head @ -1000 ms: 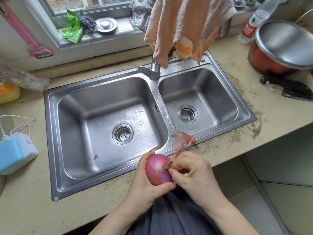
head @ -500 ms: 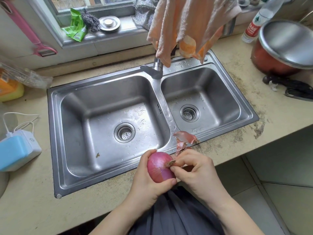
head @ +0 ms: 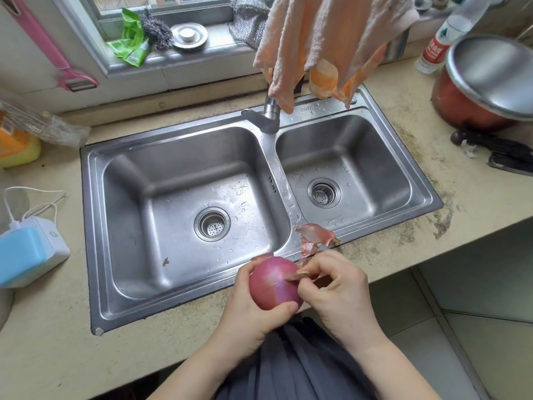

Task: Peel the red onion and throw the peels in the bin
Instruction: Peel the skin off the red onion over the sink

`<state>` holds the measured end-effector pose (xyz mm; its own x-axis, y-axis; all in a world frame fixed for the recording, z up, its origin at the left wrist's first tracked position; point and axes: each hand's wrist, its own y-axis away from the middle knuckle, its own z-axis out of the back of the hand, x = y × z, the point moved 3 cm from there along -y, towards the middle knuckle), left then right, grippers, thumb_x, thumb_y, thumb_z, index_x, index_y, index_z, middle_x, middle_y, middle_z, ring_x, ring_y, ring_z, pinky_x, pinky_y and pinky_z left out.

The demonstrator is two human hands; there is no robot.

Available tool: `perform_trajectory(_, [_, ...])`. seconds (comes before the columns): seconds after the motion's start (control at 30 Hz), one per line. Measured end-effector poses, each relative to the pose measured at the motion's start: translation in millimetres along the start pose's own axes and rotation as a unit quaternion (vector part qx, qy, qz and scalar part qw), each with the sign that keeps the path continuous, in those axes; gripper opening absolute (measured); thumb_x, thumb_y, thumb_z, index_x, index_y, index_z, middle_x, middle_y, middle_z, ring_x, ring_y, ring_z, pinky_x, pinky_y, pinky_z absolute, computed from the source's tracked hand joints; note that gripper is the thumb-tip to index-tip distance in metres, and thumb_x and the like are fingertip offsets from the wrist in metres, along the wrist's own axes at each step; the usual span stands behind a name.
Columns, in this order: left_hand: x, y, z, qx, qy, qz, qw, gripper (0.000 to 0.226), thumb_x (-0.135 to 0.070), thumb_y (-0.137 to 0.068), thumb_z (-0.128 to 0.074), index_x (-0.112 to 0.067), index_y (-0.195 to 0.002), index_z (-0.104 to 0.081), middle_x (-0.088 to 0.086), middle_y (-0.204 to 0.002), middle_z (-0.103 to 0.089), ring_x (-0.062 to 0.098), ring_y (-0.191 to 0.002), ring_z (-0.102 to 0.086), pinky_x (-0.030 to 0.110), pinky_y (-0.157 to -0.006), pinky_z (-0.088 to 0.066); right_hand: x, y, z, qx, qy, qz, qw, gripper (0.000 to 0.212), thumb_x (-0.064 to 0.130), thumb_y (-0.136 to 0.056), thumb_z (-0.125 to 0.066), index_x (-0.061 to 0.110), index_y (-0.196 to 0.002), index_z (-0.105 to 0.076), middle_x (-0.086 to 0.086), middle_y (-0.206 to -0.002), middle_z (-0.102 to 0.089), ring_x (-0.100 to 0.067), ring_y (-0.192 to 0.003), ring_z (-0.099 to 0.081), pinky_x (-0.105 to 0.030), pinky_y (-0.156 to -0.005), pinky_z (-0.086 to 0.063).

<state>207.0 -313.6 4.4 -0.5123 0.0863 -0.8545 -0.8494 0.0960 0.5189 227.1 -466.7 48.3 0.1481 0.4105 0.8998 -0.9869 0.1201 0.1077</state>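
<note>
Left hand (head: 253, 310) cups one red onion (head: 274, 285); right hand (head: 337, 290) fingers pinch its skin; two peels (head: 315, 236) on the sink (head: 95, 226) rim.

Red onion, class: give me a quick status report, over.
Left hand grips the red onion; right hand pinches a skin flap at its top. Loose peels lie on the sink rim. No bin in view.

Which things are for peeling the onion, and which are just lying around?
For the job: onion, left hand, right hand, peels.
Lying around: sink, towel, pot, bottle, pink peeler.
</note>
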Motion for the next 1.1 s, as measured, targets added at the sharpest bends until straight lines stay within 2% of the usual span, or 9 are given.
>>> perform_trajectory(0.1, [1,-5,2,0.059,0.084,0.041,0.994,0.077,-0.032,-0.046,-0.084,-0.019,-0.117,-0.055,0.014,-0.118,-0.067,0.013,-0.095,-0.069,0.024,-0.076,-0.056,-3,-3,5,-0.003,-0.006,-0.013,1.0,0.023,0.007,-0.06,-0.066,0.03,-0.06,-0.07,0.001,-0.068,-0.061,-0.012,-0.062,-0.057,-0.017,-0.054,-0.043])
perform_trajectory(0.23, [5,-1,2,0.146,0.196,0.098,0.965,0.081,-0.039,-0.053,-0.081,-0.01,-0.125,-0.057,0.023,-0.123,-0.065,0.034,-0.106,-0.066,0.04,-0.082,-0.057,-10,-10,17,-0.035,0.024,-0.035,0.998,0.024,-0.007,-0.065,-0.069,0.016,-0.057,-0.064,-0.003,-0.064,-0.061,-0.016,-0.061,-0.057,-0.025,-0.058,-0.046])
perform_trajectory(0.33, [5,-1,5,0.151,0.221,0.129,0.955,0.101,-0.057,-0.037,-0.084,-0.012,-0.124,-0.058,0.022,-0.117,-0.068,0.028,-0.093,-0.07,0.039,-0.075,-0.058,-14,-17,35,-0.017,0.001,-0.058,0.998,0.024,-0.007,-0.073,-0.069,0.016,-0.067,-0.069,-0.005,-0.072,-0.067,-0.02,-0.068,-0.063,-0.034,-0.067,-0.053])
perform_trajectory(0.47, [-3,-3,3,0.167,0.202,0.11,0.959,0.092,-0.06,-0.048,-0.079,-0.017,-0.126,-0.057,0.017,-0.123,-0.067,0.031,-0.105,-0.067,0.036,-0.078,-0.058,3,-6,19,0.092,-0.031,-0.018,0.995,0.024,0.015,-0.071,-0.08,0.026,-0.092,-0.076,0.003,-0.092,-0.068,-0.003,-0.085,-0.064,-0.012,-0.072,-0.049])
perform_trajectory(0.6, [-10,-2,-3,0.177,0.215,0.095,0.956,0.076,-0.053,-0.066,-0.067,-0.017,-0.131,-0.051,0.015,-0.133,-0.061,0.032,-0.117,-0.062,0.033,-0.079,-0.056,13,1,4,0.037,-0.112,-0.003,0.993,0.019,0.027,-0.065,-0.082,0.03,-0.083,-0.079,0.005,-0.09,-0.068,-0.005,-0.082,-0.066,-0.013,-0.071,-0.049])
perform_trajectory(0.73, [-13,-4,-4,0.144,0.252,0.089,0.953,0.097,-0.054,-0.053,-0.083,-0.008,-0.131,-0.05,0.021,-0.135,-0.057,0.039,-0.123,-0.055,0.038,-0.082,-0.054,15,3,2,0.003,-0.124,0.017,0.992,0.012,0.025,-0.07,-0.078,0.021,-0.082,-0.08,0.003,-0.086,-0.071,-0.013,-0.085,-0.069,-0.018,-0.077,-0.052])
perform_trajectory(0.9, [-10,-6,-8,0.131,0.275,0.098,0.947,0.091,-0.05,-0.047,-0.088,-0.008,-0.122,-0.057,0.024,-0.131,-0.058,0.04,-0.118,-0.058,0.043,-0.084,-0.055,15,6,3,-0.045,-0.038,0.098,0.993,0.012,0.008,-0.078,-0.071,0.017,-0.076,-0.078,0.007,-0.079,-0.072,-0.009,-0.081,-0.068,-0.018,-0.077,-0.051])
perform_trajectory(1.0, [-3,-8,-3,0.14,0.312,0.13,0.93,0.079,-0.048,-0.039,-0.09,-0.011,-0.105,-0.066,0.017,-0.111,-0.07,0.031,-0.091,-0.07,0.037,-0.066,-0.058,2,2,8,-0.074,-0.058,0.041,0.995,0.014,0.015,-0.079,-0.074,0.01,-0.066,-0.073,0.002,-0.068,-0.069,-0.011,-0.071,-0.065,-0.023,-0.068,-0.05])
perform_trajectory(1.1, [0,-8,-1,0.144,0.316,0.148,0.926,0.097,-0.05,-0.041,-0.088,-0.006,-0.123,-0.059,0.017,-0.112,-0.068,0.026,-0.081,-0.07,0.033,-0.058,-0.056,-10,-2,10,-0.052,-0.142,-0.061,0.987,0.013,0.01,-0.081,-0.07,0.008,-0.069,-0.072,-0.005,-0.067,-0.068,-0.016,-0.061,-0.064,-0.034,-0.062,-0.056])
